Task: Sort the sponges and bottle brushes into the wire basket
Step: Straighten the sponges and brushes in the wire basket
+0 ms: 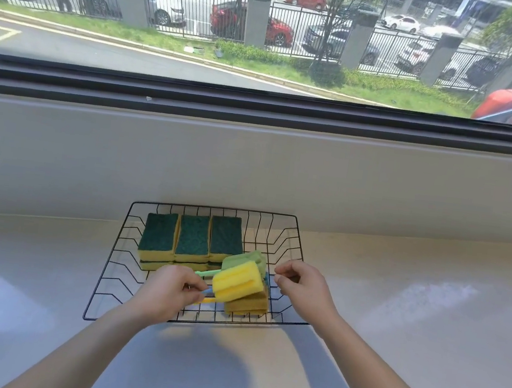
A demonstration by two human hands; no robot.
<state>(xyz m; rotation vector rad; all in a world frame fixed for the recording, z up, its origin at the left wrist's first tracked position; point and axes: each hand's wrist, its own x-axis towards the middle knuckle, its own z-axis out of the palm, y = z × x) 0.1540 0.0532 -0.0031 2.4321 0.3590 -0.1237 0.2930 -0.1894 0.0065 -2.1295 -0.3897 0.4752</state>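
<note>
A black wire basket [110, 268] stands on the pale counter. Along its back lie three green-topped yellow sponges [193, 234] stacked on others. At the front right rests another sponge stack [247, 304]. Over it lie bottle brushes with a yellow foam head [237, 282] and a green foam head [245, 258]. My left hand [168, 289] pinches the thin brush handles at the basket's front. My right hand [300, 284] hovers over the basket's right rim with fingers curled, holding nothing that I can see.
A low grey wall [250, 174] rises just behind the basket, with a window frame [259, 107] above it. The glossy counter [411, 309] stretches left and right of the basket.
</note>
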